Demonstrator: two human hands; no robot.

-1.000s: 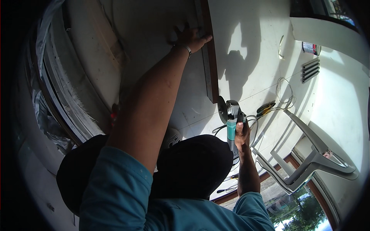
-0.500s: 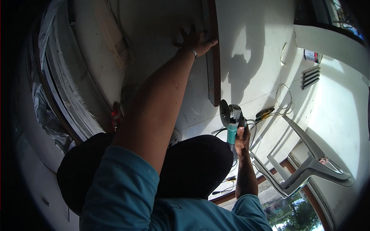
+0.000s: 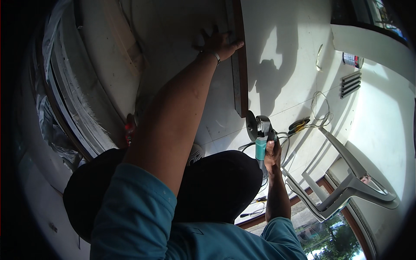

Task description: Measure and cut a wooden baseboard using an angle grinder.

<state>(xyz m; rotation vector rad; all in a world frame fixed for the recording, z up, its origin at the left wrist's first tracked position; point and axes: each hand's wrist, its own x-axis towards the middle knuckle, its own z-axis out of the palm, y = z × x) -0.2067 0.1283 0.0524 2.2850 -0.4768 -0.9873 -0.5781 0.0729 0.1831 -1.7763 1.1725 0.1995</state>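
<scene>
My left hand [image 3: 220, 47] reaches to the upper middle, its fingers spread, thumb resting on a long brown board [image 3: 242, 86] lying lengthwise away from me. My right hand [image 3: 271, 154] grips a teal and grey angle grinder [image 3: 261, 147] by its body. The grinder's dark disc [image 3: 250, 125] is upright just beside the near end of the board; whether they touch I cannot tell. My knee is just below the grinder.
Grey plastic chair [image 3: 333, 145] at right; black-yellow tool [image 3: 298, 125], looped cable [image 3: 326, 113], dark strips [image 3: 350, 84] and a can [image 3: 352, 60] on the floor beyond. Stacked long panels [image 3: 73, 99] line the left, near a red object [image 3: 129, 130].
The view has shifted slightly, so board, hands and floor items sit a little to the right. My grip on the grinder and my left hand's place on the board look the same.
</scene>
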